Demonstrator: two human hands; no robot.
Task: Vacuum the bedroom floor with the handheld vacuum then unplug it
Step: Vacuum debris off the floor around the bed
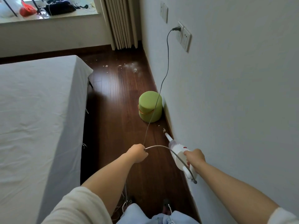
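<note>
The vacuum [178,153] is gripped at its handle by the right hand [195,159], nozzle ahead near crumbs [164,130]; its cord [166,62] is pinched in the left hand [137,153].

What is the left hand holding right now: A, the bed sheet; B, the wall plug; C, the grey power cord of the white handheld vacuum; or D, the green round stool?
C: the left hand has its fingers curled round the grey power cord, while the right hand grips the white handheld vacuum.
</note>
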